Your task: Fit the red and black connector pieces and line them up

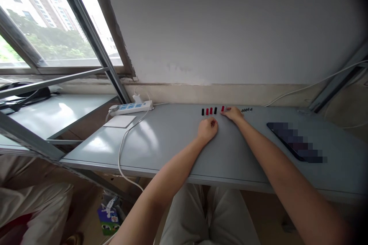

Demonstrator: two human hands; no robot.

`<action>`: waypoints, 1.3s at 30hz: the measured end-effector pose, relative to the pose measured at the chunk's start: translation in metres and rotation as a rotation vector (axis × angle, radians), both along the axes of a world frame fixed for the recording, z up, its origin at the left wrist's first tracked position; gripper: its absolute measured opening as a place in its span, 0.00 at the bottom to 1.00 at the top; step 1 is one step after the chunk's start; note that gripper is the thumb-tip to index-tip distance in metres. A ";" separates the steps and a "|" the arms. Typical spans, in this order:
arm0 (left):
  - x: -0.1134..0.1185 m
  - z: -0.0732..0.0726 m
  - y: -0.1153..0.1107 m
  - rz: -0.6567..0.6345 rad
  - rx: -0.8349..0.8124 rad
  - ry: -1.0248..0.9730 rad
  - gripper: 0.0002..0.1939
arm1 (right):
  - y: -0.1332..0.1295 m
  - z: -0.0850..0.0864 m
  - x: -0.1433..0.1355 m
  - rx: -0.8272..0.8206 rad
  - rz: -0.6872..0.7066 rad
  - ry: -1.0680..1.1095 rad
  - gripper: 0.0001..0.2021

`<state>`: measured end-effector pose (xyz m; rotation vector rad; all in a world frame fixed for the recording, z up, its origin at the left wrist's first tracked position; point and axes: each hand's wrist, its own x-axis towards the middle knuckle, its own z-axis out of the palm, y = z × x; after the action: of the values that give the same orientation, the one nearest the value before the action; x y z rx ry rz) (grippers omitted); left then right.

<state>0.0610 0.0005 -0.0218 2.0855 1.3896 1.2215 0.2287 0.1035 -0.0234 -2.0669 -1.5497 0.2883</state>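
Note:
My left hand (208,129) rests on the grey tabletop with its fingers curled in. What it may hold is hidden. My right hand (233,114) reaches farther back, its thumb and fingertips pinched at a small red cylinder (222,108). Left of that piece, a short row stands upright: a black cylinder (202,111), a red cylinder (207,111), another red cylinder (211,110) and a second black cylinder (215,110). Just right of my right hand lie several tiny dark pieces (246,110), too small to name.
A white power strip (132,108) with plugs lies at the back left beside a flat white box (120,121). A white cable (124,138) runs over the table's front edge. On the right lies a dark, partly pixelated phone-like slab (290,141). Another person's leg (54,203) shows lower left.

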 end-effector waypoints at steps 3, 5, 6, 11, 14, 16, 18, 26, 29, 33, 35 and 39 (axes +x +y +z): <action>-0.001 0.000 0.001 -0.013 0.010 0.000 0.07 | -0.001 -0.002 -0.007 0.017 0.008 0.011 0.17; -0.001 0.000 0.001 -0.008 0.014 -0.003 0.07 | -0.003 -0.004 -0.009 0.040 0.008 0.011 0.13; -0.001 0.000 0.001 -0.002 0.013 -0.009 0.07 | -0.005 -0.004 -0.009 0.051 0.008 0.010 0.11; 0.000 -0.001 0.002 0.011 -0.026 -0.058 0.07 | -0.018 -0.002 -0.004 0.092 0.064 0.002 0.11; 0.000 -0.002 0.003 0.014 -0.031 -0.049 0.07 | -0.030 -0.001 -0.001 0.120 0.127 0.022 0.11; 0.000 -0.002 0.003 0.012 -0.021 -0.040 0.08 | -0.038 -0.002 -0.002 0.140 0.181 0.077 0.12; 0.000 -0.002 0.004 0.004 -0.002 -0.048 0.12 | -0.048 -0.002 -0.004 0.160 0.231 0.141 0.13; -0.001 -0.005 0.004 -0.076 0.078 -0.053 0.24 | -0.086 0.016 -0.017 0.219 0.427 -0.202 0.08; 0.000 -0.005 0.004 -0.101 0.071 -0.001 0.17 | -0.093 0.021 -0.020 0.261 0.491 -0.418 0.08; 0.000 -0.003 0.004 -0.042 0.035 0.008 0.12 | -0.097 0.023 -0.022 0.290 0.585 -0.504 0.09; 0.000 -0.002 0.004 0.001 0.022 -0.012 0.10 | -0.097 0.023 -0.022 0.303 0.642 -0.469 0.09; -0.001 0.001 0.005 0.039 -0.011 -0.057 0.09 | -0.098 0.024 -0.018 0.309 0.659 -0.352 0.12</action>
<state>0.0605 0.0058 -0.0210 2.0091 1.4141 1.2758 0.2106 0.0056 0.0005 -1.3717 -2.3010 -0.0923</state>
